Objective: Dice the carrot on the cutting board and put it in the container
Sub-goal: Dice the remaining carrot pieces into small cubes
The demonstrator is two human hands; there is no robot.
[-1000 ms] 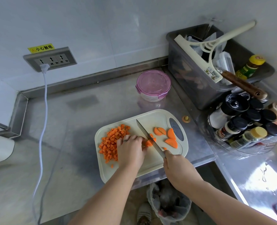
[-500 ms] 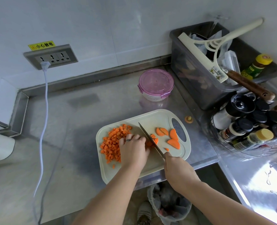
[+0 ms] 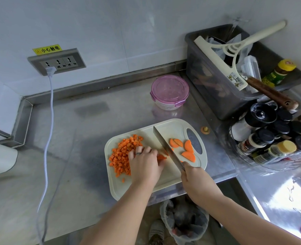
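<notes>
Head view: our left hand (image 3: 143, 163) curls over carrot (image 3: 161, 157) beside the knife (image 3: 165, 147) our right hand (image 3: 197, 181) grips; we'd keep fingertips tucked.

View: one wide-angle camera worn on the person's head
Facing: forward and steeply down onto the steel desk (image 3: 75, 138), toward the wall (image 3: 110, 23) behind it
Nearness: close over the desk, cutting board (image 3: 174, 129) just below centre
Edges: wall socket (image 3: 57, 61) upper left, storage bin (image 3: 208, 85) upper right, straight lines bowed by the lens
</notes>
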